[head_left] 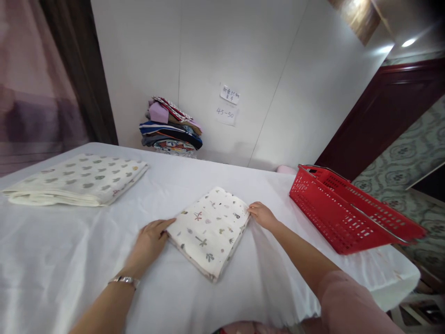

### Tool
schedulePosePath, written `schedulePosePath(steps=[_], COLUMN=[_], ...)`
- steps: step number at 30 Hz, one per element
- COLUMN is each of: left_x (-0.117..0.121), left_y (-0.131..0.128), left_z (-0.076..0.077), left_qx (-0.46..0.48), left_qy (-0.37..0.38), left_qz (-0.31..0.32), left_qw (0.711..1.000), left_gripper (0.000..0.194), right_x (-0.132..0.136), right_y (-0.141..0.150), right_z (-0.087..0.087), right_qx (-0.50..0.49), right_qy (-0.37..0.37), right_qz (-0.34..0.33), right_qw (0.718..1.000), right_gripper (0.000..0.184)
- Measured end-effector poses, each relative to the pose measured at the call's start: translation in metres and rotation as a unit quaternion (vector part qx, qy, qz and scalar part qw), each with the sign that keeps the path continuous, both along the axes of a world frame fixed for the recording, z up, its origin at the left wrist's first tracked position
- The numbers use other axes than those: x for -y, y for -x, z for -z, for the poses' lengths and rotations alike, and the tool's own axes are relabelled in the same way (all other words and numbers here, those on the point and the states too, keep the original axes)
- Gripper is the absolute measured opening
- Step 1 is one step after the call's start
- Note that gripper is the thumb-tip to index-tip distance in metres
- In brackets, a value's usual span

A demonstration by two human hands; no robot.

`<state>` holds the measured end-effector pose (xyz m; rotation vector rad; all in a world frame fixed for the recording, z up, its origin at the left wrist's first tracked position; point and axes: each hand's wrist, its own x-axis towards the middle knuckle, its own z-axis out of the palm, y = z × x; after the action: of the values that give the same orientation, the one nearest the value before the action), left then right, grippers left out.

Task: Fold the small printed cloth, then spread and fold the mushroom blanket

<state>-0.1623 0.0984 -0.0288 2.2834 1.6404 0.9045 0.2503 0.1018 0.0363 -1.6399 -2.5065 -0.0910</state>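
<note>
At the near edge of the scene, a bracelet [124, 280] encircles the left wrist and a pink sleeve [351, 301] covers part of the right arm. The two hands are set apart, on opposite sides of a folded cloth [210, 229]: the left hand [150, 243] has its fingers closed on the left corner, and the right hand [260, 215] pinches the right corner. This two-corner hold probably keeps the layers aligned and the cloth square. The folded cloth lies flat on the white table cover [52, 260], near the middle, one corner directed toward the near side. It is off-white, printed with small plants and other motifs in grey, green and red; its near edges show stacked layers. Farther left, a larger folded textile [83, 176] lies well apart, presumably to leave the middle free for handling. On the right stands a red basket [333, 208], perhaps so placed for reach by the right hand. At the far side, a stack of fabrics [170, 127] rises before the wall [146, 51], with handwritten notes [227, 104] fixed to its right
</note>
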Motion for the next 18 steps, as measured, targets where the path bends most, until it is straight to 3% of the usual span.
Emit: schedulePosePath(steps=[8, 18], left_x=[0.0003, 0.0011], left_y=[-0.0014, -0.0008], left_z=[-0.0026, -0.0030], left_qx=[0.003, -0.002], left_qy=[0.000, 0.012], left_qz=[-0.009, 0.002], left_qw=[1.000, 1.000], left_gripper=[0.042, 0.043], right_x=[-0.0051, -0.0066], right_y=[-0.0023, -0.0059], right_z=[-0.0061, 0.0015], right_qx=[0.084, 0.132], right_qy=[0.013, -0.015], right_qz=[-0.070, -0.051], right_qw=[0.994, 0.990], right_gripper=[0.021, 0.023])
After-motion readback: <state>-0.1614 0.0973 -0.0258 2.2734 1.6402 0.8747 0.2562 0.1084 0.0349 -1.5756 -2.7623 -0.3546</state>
